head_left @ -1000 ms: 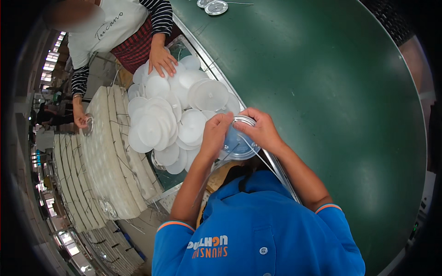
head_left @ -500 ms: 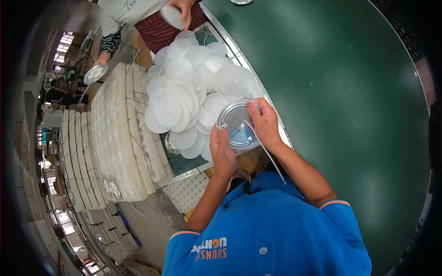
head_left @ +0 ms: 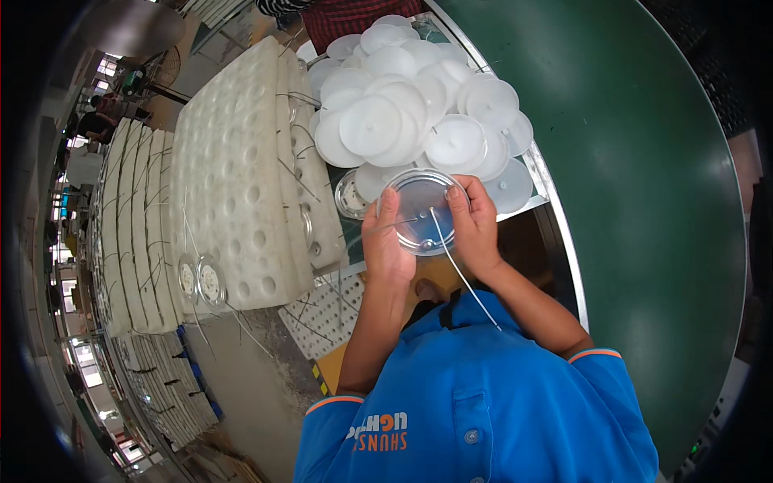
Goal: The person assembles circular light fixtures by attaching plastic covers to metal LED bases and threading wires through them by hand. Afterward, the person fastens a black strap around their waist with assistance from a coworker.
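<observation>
A shiny round metal lamp housing point(head_left: 413, 230) is held between my two hands, in front of my chest. My left hand point(head_left: 390, 245) grips its left rim, thumb on top. On the opposite rim, my right hand point(head_left: 477, 233) has its thumb pressed over the edge and its fingers beneath. From the middle of the housing a white cable point(head_left: 465, 282) hangs down toward my shirt. Just beyond it lies a heap of frosted white discs point(head_left: 370, 125), loosely overlapping. Next to the heap sits another round metal lamp piece point(head_left: 349, 196), partly covered.
Thick cream foam blocks point(head_left: 229, 173) with round hollows and thin wires stand at the left. Two round lamp pieces point(head_left: 211, 279) hang on their front. A green table point(head_left: 628, 201) stretches along the right. Below the blocks is a perforated white board point(head_left: 322, 318). A person's checked garment point(head_left: 354, 20) shows beyond the heap.
The view has shifted, so the heap now appears farther right. My hands have tilted and turned the housing slightly, and the cable's root shows more centrally. The other person's hands have left the view.
</observation>
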Available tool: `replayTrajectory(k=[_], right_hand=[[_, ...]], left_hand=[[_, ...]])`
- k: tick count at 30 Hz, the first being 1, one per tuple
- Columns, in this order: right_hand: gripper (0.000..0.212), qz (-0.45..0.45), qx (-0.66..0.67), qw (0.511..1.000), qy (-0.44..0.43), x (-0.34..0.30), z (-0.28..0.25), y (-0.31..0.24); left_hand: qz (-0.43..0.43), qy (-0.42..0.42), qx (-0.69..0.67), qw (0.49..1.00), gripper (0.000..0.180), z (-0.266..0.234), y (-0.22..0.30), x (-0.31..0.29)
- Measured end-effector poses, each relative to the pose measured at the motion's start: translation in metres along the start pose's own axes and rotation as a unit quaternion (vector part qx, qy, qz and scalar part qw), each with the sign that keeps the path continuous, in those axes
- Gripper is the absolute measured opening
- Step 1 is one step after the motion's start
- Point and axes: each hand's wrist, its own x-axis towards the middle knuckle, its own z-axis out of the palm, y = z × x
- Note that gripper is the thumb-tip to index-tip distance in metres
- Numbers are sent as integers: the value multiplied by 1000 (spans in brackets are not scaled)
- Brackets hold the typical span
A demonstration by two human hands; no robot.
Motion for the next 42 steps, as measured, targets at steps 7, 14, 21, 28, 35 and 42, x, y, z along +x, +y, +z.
replayTrajectory(k=[7, 14, 21, 28, 35, 42], right_hand=[[17, 138, 77, 987, -15, 3, -9, 2], [23, 73, 14, 983, -165, 41, -17, -28], [16, 126, 68, 979, -149, 77, -34, -22], [21, 128, 2, 987, -95, 85, -46, -22], [25, 88, 195, 974, -71, 106, -109, 24], [32, 140, -18, 989, 37, 233, -245, 118]], left_hand=[[83, -67, 126, 986, 33, -6, -5, -21], [95, -91, 303, 944, 26, -11, -2, -12], [105, -55, 143, 983, 32, 31, -40, -4], [128, 90, 88, 984, 14, 72, -50, 3], [27, 50, 66, 996, 35, 95, -105, 62], [201, -56, 298, 931, 43, 81, -55, 44]])
